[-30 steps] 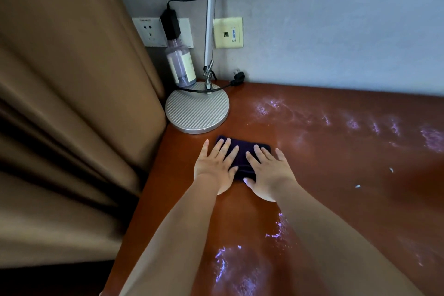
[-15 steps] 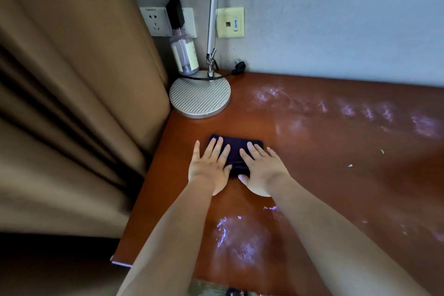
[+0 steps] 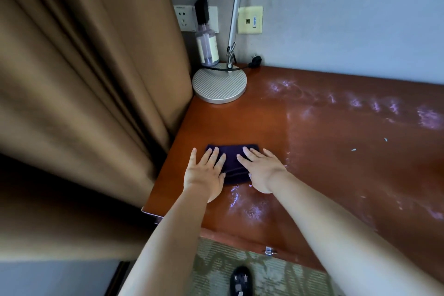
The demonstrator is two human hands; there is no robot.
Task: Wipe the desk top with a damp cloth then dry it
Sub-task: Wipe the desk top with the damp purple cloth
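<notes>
Two hands are pressed flat on a folded dark cloth (image 3: 234,162) near the desk's (image 3: 336,163) left edge: the left hand (image 3: 204,173) and right hand (image 3: 263,170), fingers straight and spread. A lamp base (image 3: 219,84) is seen at the far left corner.

A: Cloth (image 3: 232,160)?

B: Dark purple, folded into a flat rectangle, lying on the desk top (image 3: 324,151) in front of the lamp base (image 3: 219,84), well apart from it, near the desk's left edge.

A: Desk top?

B: Reddish-brown, glossy. Pale streaks right of the lamp base along the back edge (more smears just in front of the cloth).
</notes>
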